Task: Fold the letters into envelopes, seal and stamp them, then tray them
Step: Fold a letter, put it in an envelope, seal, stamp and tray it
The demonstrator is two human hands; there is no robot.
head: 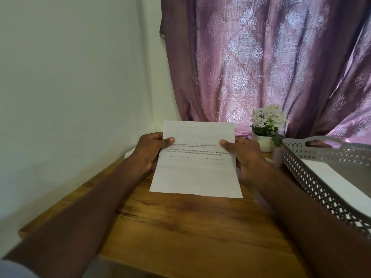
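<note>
Far left corner of the table [180,227]: some white paper [129,153] shows past my left wrist, too hidden to say whether it is letters or envelopes.

Left hand [149,152]: I pinch the letter's left edge, thumb on the printed face and fingers curled behind it, so the sheet stays taut while I line up the fold.

Letter [195,177]: I hold it over the middle of the table, toward the far edge. Its top part is turned down toward me, blank back showing, and covers the upper lines of print. Its near edge hangs low, just over the wood; I cannot tell whether it touches. The long axis runs away from me, near edge to far fold, and the print reads left to right, so the fold lies across the short width, as an envelope needs.

Right hand [244,154]: it mirrors the left, thumb pressing the folded flap on the right edge, fingers tucked behind. I judge the first fold is being squared, not yet creased flat.

Flower pot [265,137]: it stands at the far edge, just right of the letter, clear of my work.

Tray [313,183]: grey and perforated, along the right edge, within easy reach, with a white envelope [339,183] or sheet lying flat inside.
</note>
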